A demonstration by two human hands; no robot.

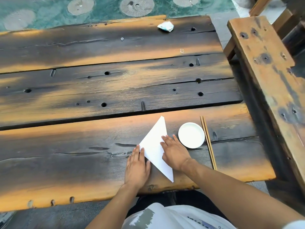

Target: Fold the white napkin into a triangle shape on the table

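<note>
Head view: white napkin (pixel 154 146) lies flat on worktop (pixel 66 162), already triangular, long folded edge at 7 o'clock side. Left hand (pixel 137 167) flat, fingers straight, pressing left corner. Right hand (pixel 175 154) flat, fingers extended on right edge. Neither grips. Crease step: keep edges aligned, slide fingers along fold firmly. Napkin thin, crisp, smooth; worktop rough charred plank. Round white dish (pixel 191 135), wooden chopsticks (pixel 208 142) at 3 o'clock.

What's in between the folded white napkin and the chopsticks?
A small round white dish sits between the napkin and the chopsticks, seen in the head view. The right hand also rests on the napkin's edge there.
</note>
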